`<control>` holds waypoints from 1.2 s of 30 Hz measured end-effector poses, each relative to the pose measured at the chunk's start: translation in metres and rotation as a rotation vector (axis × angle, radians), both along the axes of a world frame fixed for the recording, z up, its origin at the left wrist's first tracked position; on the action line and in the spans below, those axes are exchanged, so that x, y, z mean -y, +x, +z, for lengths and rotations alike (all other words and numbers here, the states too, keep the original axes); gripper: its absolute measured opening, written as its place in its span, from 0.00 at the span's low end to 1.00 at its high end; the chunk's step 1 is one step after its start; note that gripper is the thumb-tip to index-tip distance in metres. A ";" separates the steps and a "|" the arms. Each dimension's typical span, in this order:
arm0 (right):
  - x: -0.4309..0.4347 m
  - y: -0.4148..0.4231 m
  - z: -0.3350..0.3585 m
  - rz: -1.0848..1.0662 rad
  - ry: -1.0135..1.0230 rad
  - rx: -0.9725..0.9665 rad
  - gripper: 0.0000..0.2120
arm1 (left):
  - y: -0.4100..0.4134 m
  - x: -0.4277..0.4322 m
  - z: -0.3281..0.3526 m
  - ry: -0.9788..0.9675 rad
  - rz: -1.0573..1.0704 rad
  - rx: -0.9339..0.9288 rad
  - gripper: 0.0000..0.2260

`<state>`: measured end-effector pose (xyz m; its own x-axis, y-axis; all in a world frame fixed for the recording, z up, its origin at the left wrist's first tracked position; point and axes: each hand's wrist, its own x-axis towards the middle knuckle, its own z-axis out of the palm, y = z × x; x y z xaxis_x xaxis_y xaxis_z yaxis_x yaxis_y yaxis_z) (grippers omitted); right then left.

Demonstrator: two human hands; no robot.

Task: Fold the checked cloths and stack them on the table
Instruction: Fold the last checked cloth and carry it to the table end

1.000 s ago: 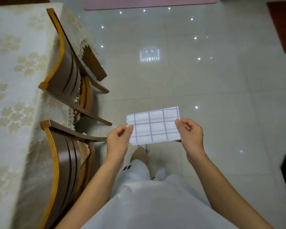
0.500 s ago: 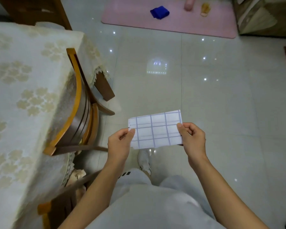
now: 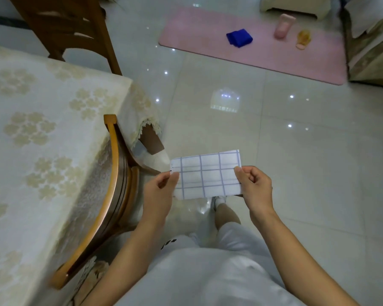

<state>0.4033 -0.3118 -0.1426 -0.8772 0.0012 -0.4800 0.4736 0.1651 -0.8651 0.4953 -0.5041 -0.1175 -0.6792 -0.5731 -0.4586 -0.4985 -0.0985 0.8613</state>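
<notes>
— Where's the cloth?
— I see the checked cloth (image 3: 208, 174) folded into a small rectangle, held in the air above the floor (image 3: 307, 164), beside the table (image 3: 42, 129). My left hand (image 3: 158, 193) pinches its left edge and my right hand (image 3: 255, 188) its right, fingers curled.
— Any stack?
— None visible on the table (only part of it shows). I'd say setting it down remains.
</notes>
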 end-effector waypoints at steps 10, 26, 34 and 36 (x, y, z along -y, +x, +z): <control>0.031 -0.201 -0.015 0.122 -0.016 -0.021 0.06 | -0.176 0.023 0.000 0.039 0.158 0.031 0.16; 0.113 -0.442 -0.001 0.341 0.002 -0.060 0.06 | -0.383 0.068 0.011 0.014 0.383 0.019 0.14; 0.219 -0.538 -0.007 0.449 0.009 -0.077 0.05 | -0.469 0.162 0.002 0.012 0.501 0.006 0.09; 0.255 -0.569 -0.006 0.482 0.010 -0.087 0.05 | -0.497 0.196 0.000 0.033 0.527 -0.006 0.08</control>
<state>-0.1655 -0.5672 -0.1486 -0.8161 -0.4103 -0.4070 0.2673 0.3563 -0.8953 -0.0013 -0.7000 -0.1173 -0.3053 -0.8227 -0.4796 -0.3692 -0.3619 0.8560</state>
